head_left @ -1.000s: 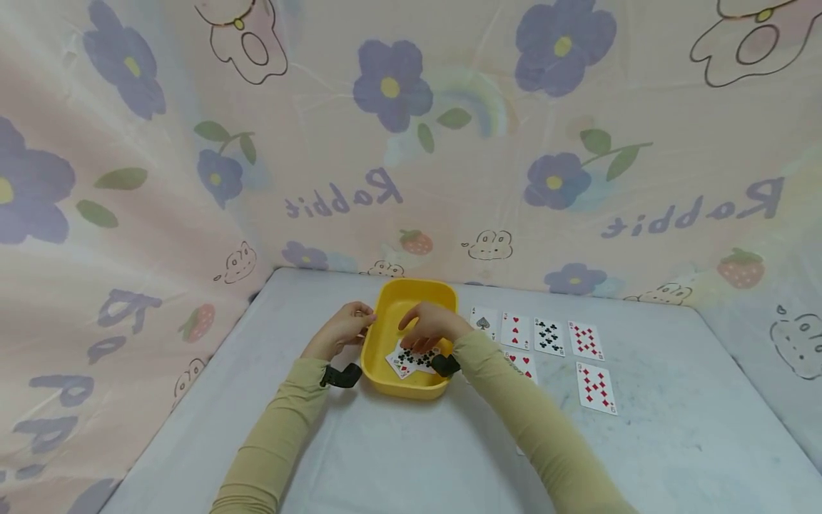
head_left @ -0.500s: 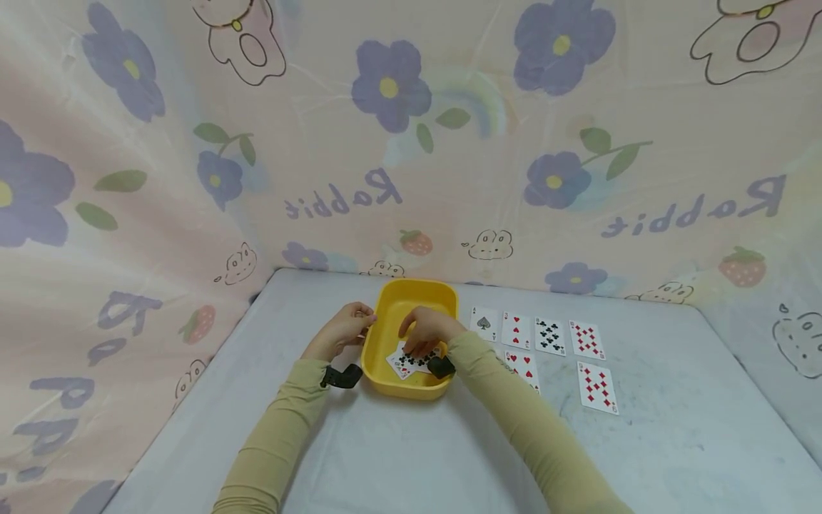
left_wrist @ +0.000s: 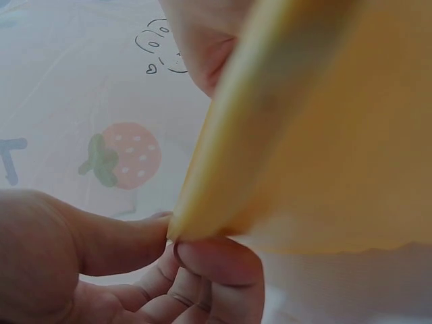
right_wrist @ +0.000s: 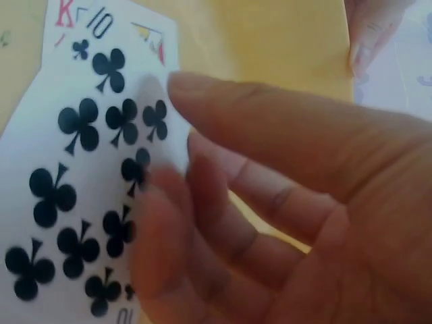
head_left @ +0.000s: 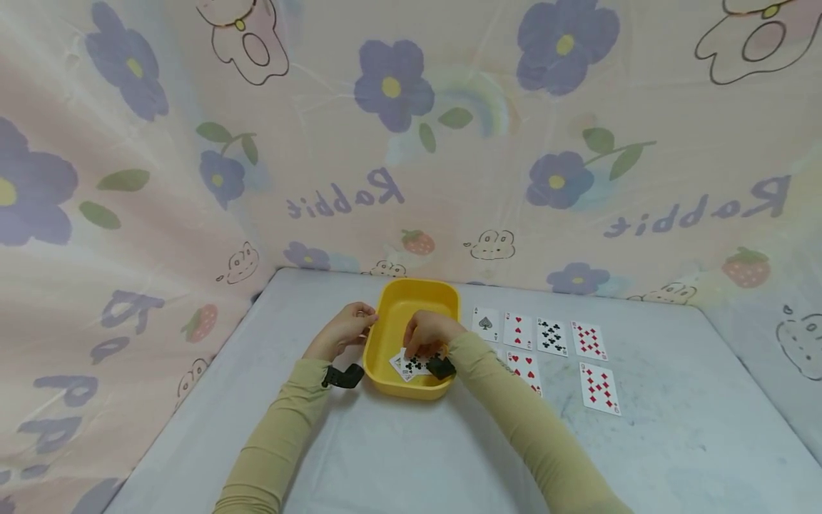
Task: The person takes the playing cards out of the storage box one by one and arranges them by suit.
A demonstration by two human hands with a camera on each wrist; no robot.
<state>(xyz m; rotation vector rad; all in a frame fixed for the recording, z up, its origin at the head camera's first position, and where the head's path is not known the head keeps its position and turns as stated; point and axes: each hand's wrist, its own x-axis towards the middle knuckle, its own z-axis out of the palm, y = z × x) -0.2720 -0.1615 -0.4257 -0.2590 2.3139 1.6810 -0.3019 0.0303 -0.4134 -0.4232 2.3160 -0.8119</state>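
A yellow plastic tray stands on the table with several playing cards lying in its near end. My left hand pinches the tray's left rim between thumb and fingers. Inside the tray is my right hand, its thumb and curled fingers at the edge of the ten of clubs. The thumb meets that card's edge, while a blurred finger covers part of its face. Behind it, a king with a red letter shows only its corner. Fingers hide the rest of the pile.
Right of the tray, face-up cards lie in rows: an ace of spades, a three of hearts, a clubs card, and a diamonds card. Nearer are a hearts card and another diamonds card. A patterned cloth rises behind.
My right hand's fingers have drawn together on the clubs card, and that card has shifted slightly over the one beneath. The left hand has stayed on the rim.
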